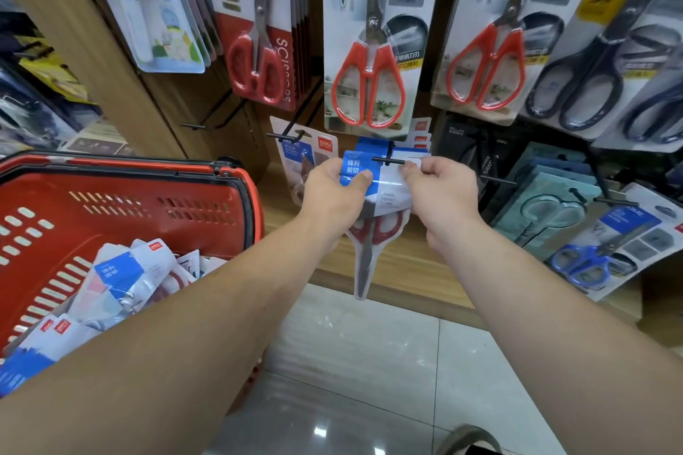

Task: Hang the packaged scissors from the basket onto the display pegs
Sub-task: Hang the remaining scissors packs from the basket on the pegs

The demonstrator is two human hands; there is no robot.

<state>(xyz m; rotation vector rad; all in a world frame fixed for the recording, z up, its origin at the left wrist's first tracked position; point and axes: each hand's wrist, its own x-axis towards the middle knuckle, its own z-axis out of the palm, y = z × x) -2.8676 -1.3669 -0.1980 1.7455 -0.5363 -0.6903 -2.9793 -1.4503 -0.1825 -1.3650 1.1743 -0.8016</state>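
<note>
At the lower peg [391,160], left hand [332,190] and right hand [441,192] each pinch the top of the scissors pack [388,194]. Looks mid-threading; next: align hole with the peg tip, push back.

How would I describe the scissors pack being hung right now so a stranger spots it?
Right of the red basket, find the black peg low on the wooden display. The scissors pack there, blades down, is the only one gripped by left hand and right hand.
</note>
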